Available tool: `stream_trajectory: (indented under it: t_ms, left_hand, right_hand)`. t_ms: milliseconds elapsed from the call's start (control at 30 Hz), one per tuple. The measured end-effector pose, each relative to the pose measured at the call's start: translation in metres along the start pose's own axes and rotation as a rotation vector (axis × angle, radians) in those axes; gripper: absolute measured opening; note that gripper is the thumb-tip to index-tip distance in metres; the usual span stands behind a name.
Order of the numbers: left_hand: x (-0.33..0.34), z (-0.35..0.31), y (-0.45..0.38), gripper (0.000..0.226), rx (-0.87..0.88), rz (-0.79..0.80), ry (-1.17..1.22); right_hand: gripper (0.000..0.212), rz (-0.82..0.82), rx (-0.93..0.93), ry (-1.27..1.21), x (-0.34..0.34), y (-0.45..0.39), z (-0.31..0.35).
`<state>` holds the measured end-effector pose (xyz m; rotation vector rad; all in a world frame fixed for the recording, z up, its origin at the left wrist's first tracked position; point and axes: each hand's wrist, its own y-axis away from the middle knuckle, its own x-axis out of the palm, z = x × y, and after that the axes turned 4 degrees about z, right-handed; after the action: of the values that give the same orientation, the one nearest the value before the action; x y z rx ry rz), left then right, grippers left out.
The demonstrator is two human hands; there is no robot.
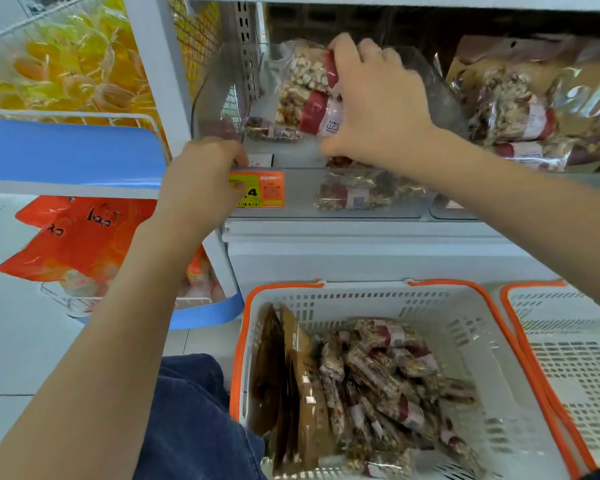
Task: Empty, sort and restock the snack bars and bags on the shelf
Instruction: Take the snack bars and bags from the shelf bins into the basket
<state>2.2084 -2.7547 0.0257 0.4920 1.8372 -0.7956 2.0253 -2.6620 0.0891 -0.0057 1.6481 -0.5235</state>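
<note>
My right hand (371, 102) grips a stack of clear-wrapped nut snack bars (305, 88) with red labels, held upright inside a clear plastic shelf bin (219, 98). My left hand (205, 174) clasps the bin's front left corner, just above an orange price tag (264, 188). More bars (354, 195) lie at the bin's front bottom. Below the shelf, a white basket with orange rim (447, 306) holds several snack bars (388, 375) and brown flat bags (302, 375) standing at its left side.
To the right on the shelf sits another pile of bars (520, 116) and brown bags (589, 98). A second white and orange basket (568, 341) stands at the right. Left are wire racks with yellow packets (70, 64) and red bags (77, 237).
</note>
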Motion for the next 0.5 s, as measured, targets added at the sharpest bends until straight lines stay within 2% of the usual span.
stream_trajectory:
  t_ms: [33,100,267,333,400,467,500]
  left_hand:
    - [0.001,-0.005,0.001,0.028,0.003,0.007,-0.035]
    - [0.002,-0.013,0.003,0.030,-0.003,0.020,-0.089]
    - [0.001,-0.022,0.009,0.037,-0.040,0.031,-0.067]
    - [0.003,-0.022,0.012,0.037,-0.035,0.000,-0.034]
    - [0.004,-0.023,0.015,0.039,-0.044,-0.007,-0.019]
    - [0.005,-0.024,0.019,0.041,-0.048,-0.007,-0.026]
    - [0.005,-0.024,0.020,0.042,-0.041,-0.005,-0.033]
  right_hand:
    - [0.096,-0.001,0.019,-0.003,-0.007,0.023,-0.008]
    - [0.093,0.097,0.055,-0.033,-0.003,0.076,-0.022]
    - [0.090,0.611,0.201,-0.094,0.084,0.198,-0.054]
    - [0.092,0.774,0.174,-0.121,0.118,0.226,-0.055]
    - [0.096,0.917,0.072,-0.098,0.141,0.245,-0.052]
    - [0.096,0.965,0.048,-0.134,0.145,0.248,-0.054]
    - [0.091,0.925,0.060,-0.200,0.140,0.241,-0.056]
